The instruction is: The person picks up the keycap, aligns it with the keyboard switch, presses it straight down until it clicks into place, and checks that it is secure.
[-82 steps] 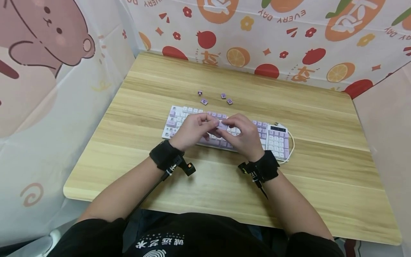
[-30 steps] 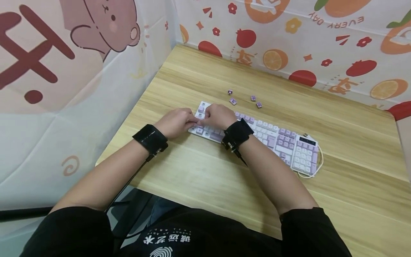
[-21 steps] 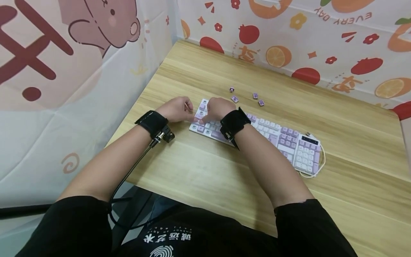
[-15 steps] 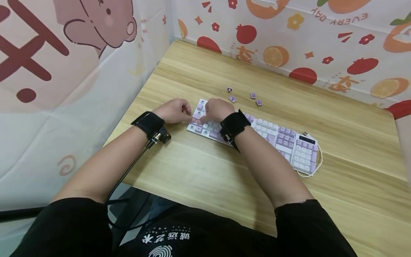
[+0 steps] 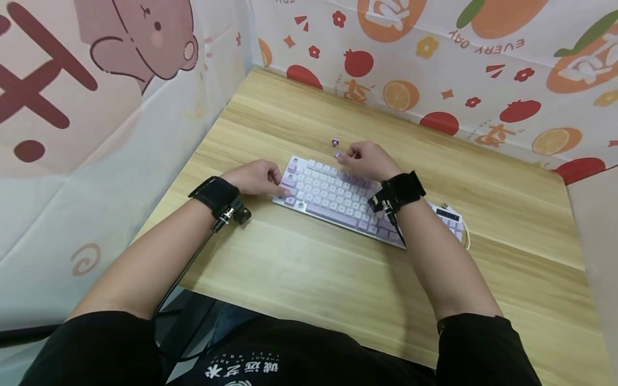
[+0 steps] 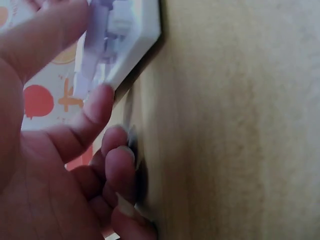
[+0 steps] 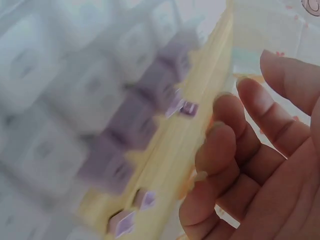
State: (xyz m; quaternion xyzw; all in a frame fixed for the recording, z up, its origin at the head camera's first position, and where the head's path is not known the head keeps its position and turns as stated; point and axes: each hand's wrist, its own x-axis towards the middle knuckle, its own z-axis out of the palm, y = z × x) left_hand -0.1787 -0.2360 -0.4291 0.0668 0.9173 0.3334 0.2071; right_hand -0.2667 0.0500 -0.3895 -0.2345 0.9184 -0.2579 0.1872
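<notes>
A white and lilac keyboard (image 5: 333, 215) lies at a slant on the wooden table. My left hand (image 5: 253, 178) holds its left end: the thumb lies on a lilac key, the forefinger meets the side edge in the left wrist view, and the other fingers curl beside it. Beyond the back edge, my right hand (image 5: 369, 159) hovers by the loose lilac keycaps, fingers loosely bent, thumb apart and nothing between them in the right wrist view. One keycap (image 5: 338, 155) is at its fingertips, another (image 5: 335, 142) farther back. Two more keycaps (image 7: 146, 199) (image 7: 122, 223) show in the right wrist view.
At the keyboard's right end are a small dark display (image 5: 447, 214), a white cable (image 5: 466, 236) and its plug (image 5: 445, 206), partly behind the right forearm. Printed cloth (image 5: 359, 32) stands along the table's back and left sides. Black straps with cameras circle both wrists.
Both hands first held a lilac piece over the keyboard, then moved to its left end, thumbs together. Now the right hand has gone right and back to the loose keycaps; the left stays.
</notes>
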